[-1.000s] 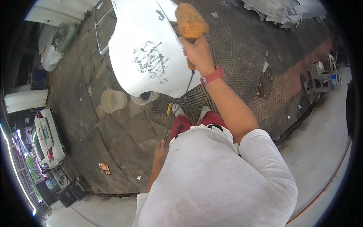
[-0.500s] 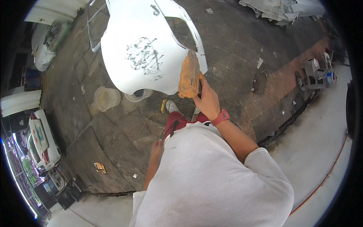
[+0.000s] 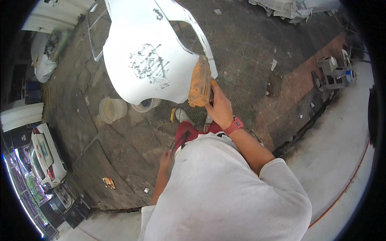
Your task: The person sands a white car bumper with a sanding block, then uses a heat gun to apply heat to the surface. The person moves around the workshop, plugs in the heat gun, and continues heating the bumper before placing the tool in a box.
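My right hand (image 3: 220,106), a red watch on its wrist, is closed round the handle of a worn orange heat gun (image 3: 199,84). Its nozzle points away from me, over the near right part of a large white car body panel (image 3: 128,86). Dark, scribble-like marks (image 3: 148,64) cover the panel's middle, and a smaller dark patch lies farther up. My left hand (image 3: 165,158) hangs low beside my left hip; its fingers are partly hidden against my shirt, close to a dark cord.
Two pale buckets (image 3: 113,111) stand at the panel's near edge, one partly under it. A yellow block (image 3: 173,115) lies by my shoe. A thin cable crosses the floor on the left. At the right wall stands a small stool (image 3: 334,80) holding cans. A white car (image 3: 47,154) is far left.
The view has shifted slightly, so the panel and surroundings sit a little differently. The heat gun stays in my right hand over the panel's near right part; its nozzle shows more clearly.
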{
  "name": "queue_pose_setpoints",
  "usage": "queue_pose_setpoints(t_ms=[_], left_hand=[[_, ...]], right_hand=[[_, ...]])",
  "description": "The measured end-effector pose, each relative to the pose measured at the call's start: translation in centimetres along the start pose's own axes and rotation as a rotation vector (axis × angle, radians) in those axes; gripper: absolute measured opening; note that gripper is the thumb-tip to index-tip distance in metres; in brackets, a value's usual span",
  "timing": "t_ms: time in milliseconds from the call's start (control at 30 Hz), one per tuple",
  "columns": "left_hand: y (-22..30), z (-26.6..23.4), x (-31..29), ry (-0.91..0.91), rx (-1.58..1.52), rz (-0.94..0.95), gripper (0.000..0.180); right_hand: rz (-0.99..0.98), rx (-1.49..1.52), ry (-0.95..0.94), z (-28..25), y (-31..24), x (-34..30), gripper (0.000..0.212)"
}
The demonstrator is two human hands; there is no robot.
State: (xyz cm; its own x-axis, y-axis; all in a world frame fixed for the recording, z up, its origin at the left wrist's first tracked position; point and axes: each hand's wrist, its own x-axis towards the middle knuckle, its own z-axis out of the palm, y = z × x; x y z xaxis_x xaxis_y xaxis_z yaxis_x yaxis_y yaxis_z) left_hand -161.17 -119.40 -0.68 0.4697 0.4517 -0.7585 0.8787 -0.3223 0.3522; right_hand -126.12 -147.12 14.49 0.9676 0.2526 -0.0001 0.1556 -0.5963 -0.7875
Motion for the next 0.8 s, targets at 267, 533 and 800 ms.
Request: queue_pose_setpoints(t_ms=[267,533,800], left_hand=[[-1.1,0.6,0.1,0.017,-0.077,0.032,0.048],[0.9,0.2,-1.3,0.013,-0.097,0.003,0.048],[-0.2,0.3,-0.4,0.013,-0.116,0.011,0.048]], right_hand=[[-0.032,0.022,0.041,0.0,0.0,0.4,0.045],[-0.057,0.066,0.067,-0.1,-1.1,1.2,0.047],[-0.093,0.147,0.059,-0.6,-5.8,7.1,0.050]])
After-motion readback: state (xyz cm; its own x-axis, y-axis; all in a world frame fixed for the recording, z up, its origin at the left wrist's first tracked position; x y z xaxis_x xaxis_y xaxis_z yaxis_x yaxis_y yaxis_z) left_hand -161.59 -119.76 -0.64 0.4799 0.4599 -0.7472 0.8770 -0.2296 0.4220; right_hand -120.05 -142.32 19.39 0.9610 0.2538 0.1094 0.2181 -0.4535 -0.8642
